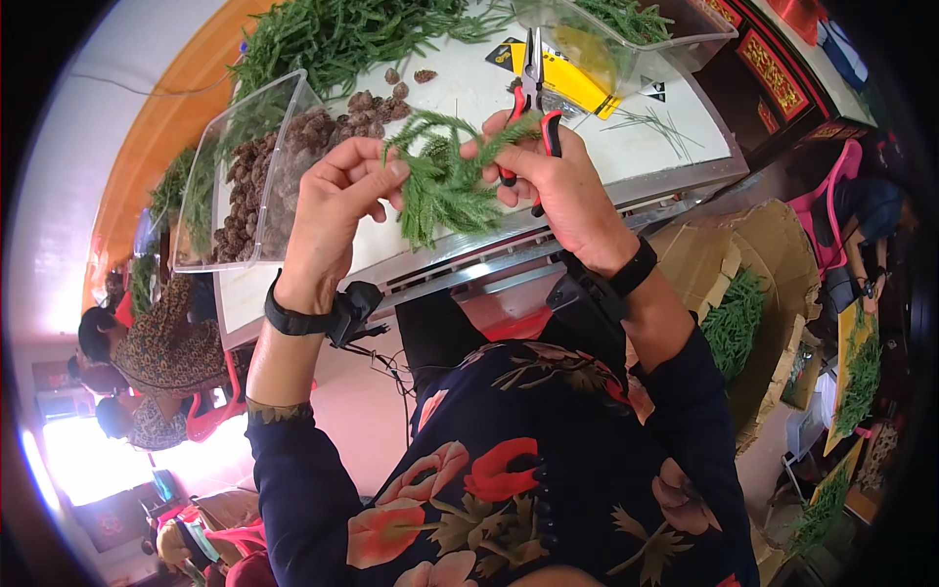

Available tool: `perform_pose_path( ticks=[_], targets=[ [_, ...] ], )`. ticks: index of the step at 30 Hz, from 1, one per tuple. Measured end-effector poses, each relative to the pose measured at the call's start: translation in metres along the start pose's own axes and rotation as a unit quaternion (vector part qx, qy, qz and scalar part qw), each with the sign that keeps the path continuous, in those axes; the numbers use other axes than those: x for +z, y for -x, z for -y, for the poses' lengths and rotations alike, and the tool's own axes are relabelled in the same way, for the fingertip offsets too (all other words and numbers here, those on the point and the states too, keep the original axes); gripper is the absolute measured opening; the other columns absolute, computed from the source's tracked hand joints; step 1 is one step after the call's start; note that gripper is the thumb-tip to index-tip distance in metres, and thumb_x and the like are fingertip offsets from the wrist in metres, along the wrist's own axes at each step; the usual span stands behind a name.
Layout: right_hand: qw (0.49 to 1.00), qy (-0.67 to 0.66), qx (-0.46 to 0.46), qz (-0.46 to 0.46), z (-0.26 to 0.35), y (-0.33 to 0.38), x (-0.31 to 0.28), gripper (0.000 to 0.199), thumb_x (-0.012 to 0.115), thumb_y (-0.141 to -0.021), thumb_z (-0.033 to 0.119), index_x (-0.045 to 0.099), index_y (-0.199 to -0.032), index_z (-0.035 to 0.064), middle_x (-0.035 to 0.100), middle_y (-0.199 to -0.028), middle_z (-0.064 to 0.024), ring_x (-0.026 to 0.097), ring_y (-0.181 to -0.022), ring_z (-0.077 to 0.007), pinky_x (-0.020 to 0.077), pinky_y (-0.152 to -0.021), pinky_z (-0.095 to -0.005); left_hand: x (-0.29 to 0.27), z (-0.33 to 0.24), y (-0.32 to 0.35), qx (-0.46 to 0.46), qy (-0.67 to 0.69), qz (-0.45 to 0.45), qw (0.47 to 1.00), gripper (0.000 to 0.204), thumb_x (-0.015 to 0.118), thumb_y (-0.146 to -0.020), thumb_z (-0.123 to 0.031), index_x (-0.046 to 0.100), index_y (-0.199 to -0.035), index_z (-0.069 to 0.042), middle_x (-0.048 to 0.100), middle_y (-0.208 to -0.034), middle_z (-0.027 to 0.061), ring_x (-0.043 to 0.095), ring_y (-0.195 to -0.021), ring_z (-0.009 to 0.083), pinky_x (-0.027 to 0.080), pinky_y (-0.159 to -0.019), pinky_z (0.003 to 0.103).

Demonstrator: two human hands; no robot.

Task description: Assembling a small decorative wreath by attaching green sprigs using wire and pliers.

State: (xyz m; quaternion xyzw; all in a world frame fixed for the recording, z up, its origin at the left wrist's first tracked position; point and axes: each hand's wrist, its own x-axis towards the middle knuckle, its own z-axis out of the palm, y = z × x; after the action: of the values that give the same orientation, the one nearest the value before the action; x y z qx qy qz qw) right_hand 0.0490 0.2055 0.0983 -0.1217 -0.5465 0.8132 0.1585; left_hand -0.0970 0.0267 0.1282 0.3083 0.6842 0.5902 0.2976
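Observation:
Between my hands, above the table's front edge, is a green artificial pine sprig [445,196] with several bushy tips bent into a loose curve. My left hand [337,201] pinches its left side between thumb and fingers. My right hand [577,196] is closed around long-nose pliers [533,73] with red and black handles, jaws pointing away from me. Its thumb and forefinger also hold the sprig's right end. Whether the pliers grip any wire cannot be made out.
Pine cones [254,186] fill a clear plastic bin [259,235] at the left, with loose cones beside it. A heap of green sprigs [323,44] lies at the back. Yellow packaging [577,83] and thin wires [655,127] lie right. A cardboard box [782,323] holds more greenery. Other people sit at both sides.

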Motion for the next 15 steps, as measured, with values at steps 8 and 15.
perform_pose_path(
  ticks=[8,15],
  targets=[
    [0.996,-0.015,-0.025,-0.086,-0.012,0.001,-0.005,0.022,0.065,-0.087,0.014,0.060,-0.104,0.0008,0.064,-0.085,-0.0035,0.058,-0.071,-0.0086,0.0442,-0.056,-0.0225,-0.004,0.012,0.001,0.038,0.072,-0.087,0.993,0.014,0.064,-0.090,-0.008,0.065,-0.103,-0.004,0.067,-0.087,0.0007,0.060,-0.080,0.0059,0.047,-0.068,0.019],
    [0.992,0.076,-0.049,-0.085,0.000,0.002,-0.009,0.022,0.063,-0.090,0.015,0.058,-0.107,0.0014,0.067,-0.102,-0.0070,0.056,-0.077,-0.0065,0.0446,-0.059,-0.0205,-0.006,0.012,0.000,0.080,0.008,-0.052,0.995,0.018,0.061,-0.091,-0.006,0.065,-0.108,-0.002,0.066,-0.096,0.0031,0.060,-0.091,0.0095,0.046,-0.082,0.022]
  ],
)
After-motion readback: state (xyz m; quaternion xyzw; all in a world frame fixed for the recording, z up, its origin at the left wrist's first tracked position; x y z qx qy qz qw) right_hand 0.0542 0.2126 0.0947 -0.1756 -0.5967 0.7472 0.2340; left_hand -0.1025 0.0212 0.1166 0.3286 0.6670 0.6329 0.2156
